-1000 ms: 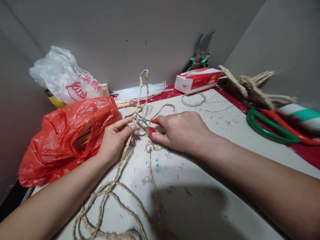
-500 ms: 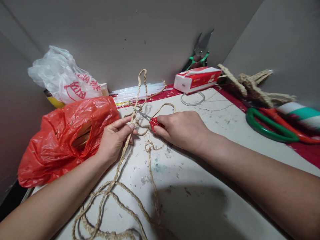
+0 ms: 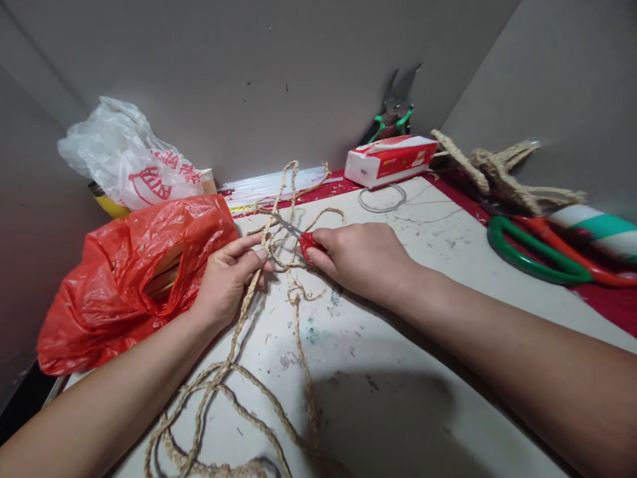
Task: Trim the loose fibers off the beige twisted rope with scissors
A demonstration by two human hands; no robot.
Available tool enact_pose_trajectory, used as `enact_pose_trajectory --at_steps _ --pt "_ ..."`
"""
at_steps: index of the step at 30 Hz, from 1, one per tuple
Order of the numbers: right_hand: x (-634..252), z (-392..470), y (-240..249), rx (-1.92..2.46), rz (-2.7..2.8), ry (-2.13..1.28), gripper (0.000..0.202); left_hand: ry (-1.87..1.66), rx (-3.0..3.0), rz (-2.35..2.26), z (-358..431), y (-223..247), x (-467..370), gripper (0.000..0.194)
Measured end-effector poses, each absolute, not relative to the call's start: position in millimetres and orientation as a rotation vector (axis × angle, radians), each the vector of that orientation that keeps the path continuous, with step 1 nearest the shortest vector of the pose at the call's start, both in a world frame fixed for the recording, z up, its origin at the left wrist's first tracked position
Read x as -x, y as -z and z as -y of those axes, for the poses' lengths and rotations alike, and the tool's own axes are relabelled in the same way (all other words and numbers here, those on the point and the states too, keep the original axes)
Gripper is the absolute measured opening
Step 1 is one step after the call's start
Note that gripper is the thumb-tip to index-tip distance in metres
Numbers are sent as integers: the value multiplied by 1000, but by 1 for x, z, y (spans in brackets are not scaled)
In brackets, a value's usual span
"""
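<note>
Pinched between the thumb and fingers of my left hand [image 3: 231, 272] is a length of braided straw rope [image 3: 243, 312]. Its upper part loops beyond the fingertips, and the rest trails toward me in loose coils on the white tabletop. My right hand [image 3: 365, 257] is closed around the red handles of small scissors [image 3: 308, 246]. Their blades point left and touch or cross the rope just above my left fingertips; whether they are fully closed is hard to see. A frayed, knotted rope end [image 3: 297, 292] lies between and below the hands.
Left of my left hand sits a red plastic bag [image 3: 134, 279], a white plastic bag [image 3: 129, 159] behind it. At the back are clear sticks [image 3: 279, 180], a tissue pack [image 3: 391, 161], a wire coil [image 3: 382, 198] and pruning shears [image 3: 397, 106]. Green-handled scissors [image 3: 537, 255] lie right.
The rope's upper loop beyond my left hand has dropped lower and leaned to the right. Both hands stay in nearly the same place, still holding the rope and scissors.
</note>
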State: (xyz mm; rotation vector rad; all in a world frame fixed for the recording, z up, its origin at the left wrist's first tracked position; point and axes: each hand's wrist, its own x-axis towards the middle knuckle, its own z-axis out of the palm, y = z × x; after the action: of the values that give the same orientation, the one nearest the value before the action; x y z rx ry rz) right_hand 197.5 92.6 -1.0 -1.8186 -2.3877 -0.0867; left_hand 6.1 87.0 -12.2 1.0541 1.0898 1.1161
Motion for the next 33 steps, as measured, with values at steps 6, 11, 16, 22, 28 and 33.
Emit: enact_pose_trajectory --at_steps 6,11,16,22,28,33 --pt "-199 -96 8 1636 2062 -293 34 -1083 -1084 -1101 -85 9 -7 32" --pt "-197 -98 9 1213 1527 -1010 45 -1010 -1237 -1091 -80 9 -10 30" --pt "-197 -98 6 1052 1237 -1300 40 -933 -1392 -1041 -76 11 -12 25" --pt "-192 -92 4 958 1262 -1375 34 -880 -1381 -985 -73 14 -10 27" --pt "-189 -89 2 951 1300 -1376 34 -887 -1271 -947 -72 12 -12 20" --pt "-188 -92 3 944 1325 -1331 33 -879 -1184 -917 -73 12 -11 17"
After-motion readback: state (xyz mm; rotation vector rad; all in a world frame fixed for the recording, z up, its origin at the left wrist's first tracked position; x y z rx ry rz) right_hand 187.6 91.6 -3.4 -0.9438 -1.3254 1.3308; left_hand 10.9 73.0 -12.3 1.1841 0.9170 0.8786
